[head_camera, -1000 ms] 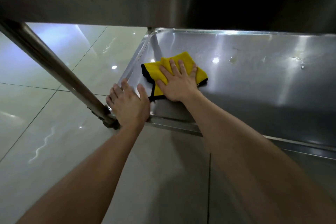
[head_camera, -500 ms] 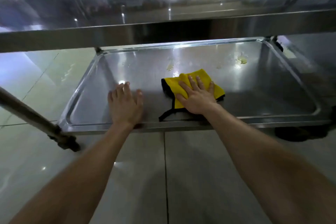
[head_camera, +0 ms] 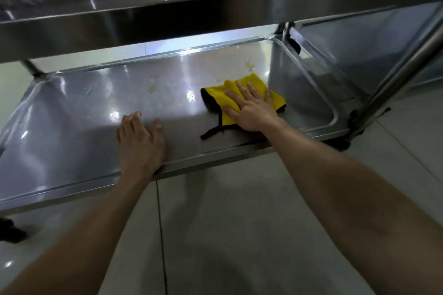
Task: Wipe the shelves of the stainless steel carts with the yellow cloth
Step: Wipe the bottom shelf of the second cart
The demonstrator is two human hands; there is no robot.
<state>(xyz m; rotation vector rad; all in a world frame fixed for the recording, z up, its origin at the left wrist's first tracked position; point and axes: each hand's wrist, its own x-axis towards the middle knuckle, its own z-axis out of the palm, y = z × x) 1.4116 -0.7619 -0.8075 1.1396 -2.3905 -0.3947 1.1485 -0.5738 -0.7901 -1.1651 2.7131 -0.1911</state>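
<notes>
Left hand (head_camera: 140, 143): yours, flat and empty, fingers straight, bracing the lower shelf (head_camera: 72, 122) near its front lip.
Yellow cloth (head_camera: 215, 98): swept from the left corner to the shelf's right half.
Right hand (head_camera: 251, 110): fingers straight, pressing the cloth flat.
Yellowish smears (head_camera: 249, 65): just beyond the cloth, likely next.
</notes>
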